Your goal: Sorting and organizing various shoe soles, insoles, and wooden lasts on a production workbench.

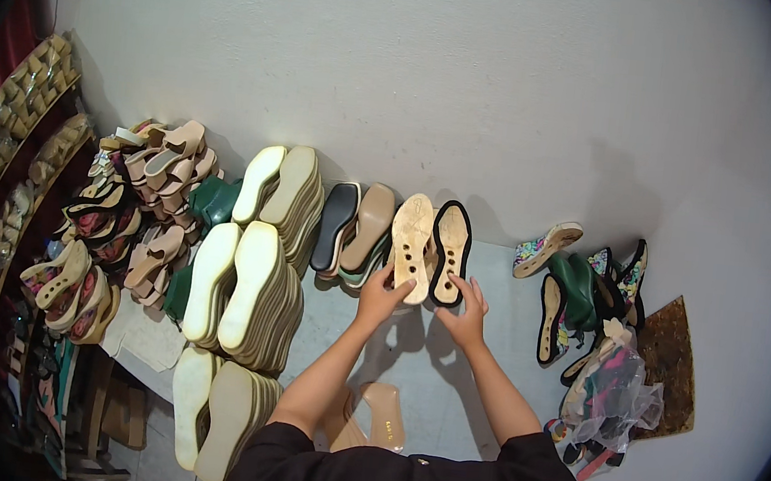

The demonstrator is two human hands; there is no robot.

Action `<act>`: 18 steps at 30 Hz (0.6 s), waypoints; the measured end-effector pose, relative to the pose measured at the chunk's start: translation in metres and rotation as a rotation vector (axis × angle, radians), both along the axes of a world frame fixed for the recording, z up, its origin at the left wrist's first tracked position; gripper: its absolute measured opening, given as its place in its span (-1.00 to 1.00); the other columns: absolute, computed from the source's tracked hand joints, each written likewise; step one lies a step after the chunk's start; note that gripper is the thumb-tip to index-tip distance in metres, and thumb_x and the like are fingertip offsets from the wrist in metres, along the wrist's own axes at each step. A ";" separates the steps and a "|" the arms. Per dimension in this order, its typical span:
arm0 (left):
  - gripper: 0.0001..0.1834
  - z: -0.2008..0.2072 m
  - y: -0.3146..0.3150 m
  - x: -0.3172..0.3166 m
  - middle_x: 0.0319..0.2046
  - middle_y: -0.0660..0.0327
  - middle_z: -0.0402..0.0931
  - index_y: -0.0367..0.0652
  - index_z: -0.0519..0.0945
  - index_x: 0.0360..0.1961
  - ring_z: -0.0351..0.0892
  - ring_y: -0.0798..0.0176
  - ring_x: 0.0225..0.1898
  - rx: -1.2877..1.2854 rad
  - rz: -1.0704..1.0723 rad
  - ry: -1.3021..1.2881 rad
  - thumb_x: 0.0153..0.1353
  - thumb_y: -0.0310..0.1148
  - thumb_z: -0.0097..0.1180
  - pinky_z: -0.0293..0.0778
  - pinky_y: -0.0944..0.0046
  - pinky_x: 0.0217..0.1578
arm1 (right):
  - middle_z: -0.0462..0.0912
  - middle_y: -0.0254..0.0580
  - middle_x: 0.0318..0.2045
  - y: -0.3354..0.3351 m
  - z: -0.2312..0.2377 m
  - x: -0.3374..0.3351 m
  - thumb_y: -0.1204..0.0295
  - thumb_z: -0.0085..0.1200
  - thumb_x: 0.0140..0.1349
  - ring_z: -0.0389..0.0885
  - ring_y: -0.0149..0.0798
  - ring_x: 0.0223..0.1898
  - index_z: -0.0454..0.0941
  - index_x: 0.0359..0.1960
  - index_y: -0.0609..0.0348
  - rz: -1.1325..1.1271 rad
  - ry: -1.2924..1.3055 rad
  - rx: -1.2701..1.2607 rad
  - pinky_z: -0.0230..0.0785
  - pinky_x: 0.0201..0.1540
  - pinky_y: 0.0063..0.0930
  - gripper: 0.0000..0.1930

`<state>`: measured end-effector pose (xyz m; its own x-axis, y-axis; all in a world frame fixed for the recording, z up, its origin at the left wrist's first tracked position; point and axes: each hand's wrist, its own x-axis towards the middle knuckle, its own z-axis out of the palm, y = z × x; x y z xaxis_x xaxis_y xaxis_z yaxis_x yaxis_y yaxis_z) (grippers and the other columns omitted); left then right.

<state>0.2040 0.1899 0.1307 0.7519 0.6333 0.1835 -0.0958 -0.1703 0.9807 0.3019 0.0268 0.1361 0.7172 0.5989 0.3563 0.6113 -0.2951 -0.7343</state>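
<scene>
Over the desk [328, 321], a pale sole [413, 229] beside a black-edged sole [450, 232].
Fingers of left hand [383, 301] and right hand [463, 320] clamp their near ends, forearms [325, 368] angled inward.

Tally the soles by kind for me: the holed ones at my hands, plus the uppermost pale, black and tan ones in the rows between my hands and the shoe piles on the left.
Plain holed sole: 1
Black-edged holed sole: 1
Pale soles: 6
Black sole: 1
Tan sole: 1
Total: 10
</scene>
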 end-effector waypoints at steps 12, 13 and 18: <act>-0.58 -0.026 0.071 0.050 -0.23 0.17 0.60 -0.29 0.55 -0.06 0.54 0.37 -0.21 -0.104 0.024 0.149 0.10 -0.24 0.08 0.38 0.39 -0.16 | 0.48 -0.20 0.02 0.072 -0.028 0.069 0.17 0.12 -0.18 0.24 -0.12 0.19 0.46 0.00 -0.26 -0.061 0.281 -0.007 -0.18 0.16 -0.14 -0.45; -0.59 -0.026 0.073 0.052 -0.28 0.13 0.61 -0.23 0.58 -0.12 0.57 0.25 -0.25 -0.019 0.065 0.185 0.06 -0.19 0.06 0.40 0.32 -0.20 | 0.48 -0.20 0.01 0.073 -0.029 0.071 0.17 0.12 -0.18 0.25 -0.14 0.17 0.46 0.00 -0.26 -0.063 0.237 -0.025 -0.19 0.16 -0.12 -0.45; -0.62 -0.008 0.075 0.054 -0.36 -0.01 0.59 -0.13 0.61 -0.19 0.57 -0.03 -0.28 0.202 0.138 0.329 0.03 -0.15 0.00 0.42 0.15 -0.24 | 0.49 -0.21 -0.02 0.075 -0.027 0.071 0.19 0.11 -0.17 0.28 -0.17 0.15 0.45 -0.01 -0.25 -0.088 0.172 -0.055 -0.18 0.12 -0.10 -0.46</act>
<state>0.2583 0.2652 0.1231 0.7020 0.7078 0.0786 0.2543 -0.3522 0.9007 0.3732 0.1016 0.1089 0.8152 0.5462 0.1926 0.4482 -0.3843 -0.8071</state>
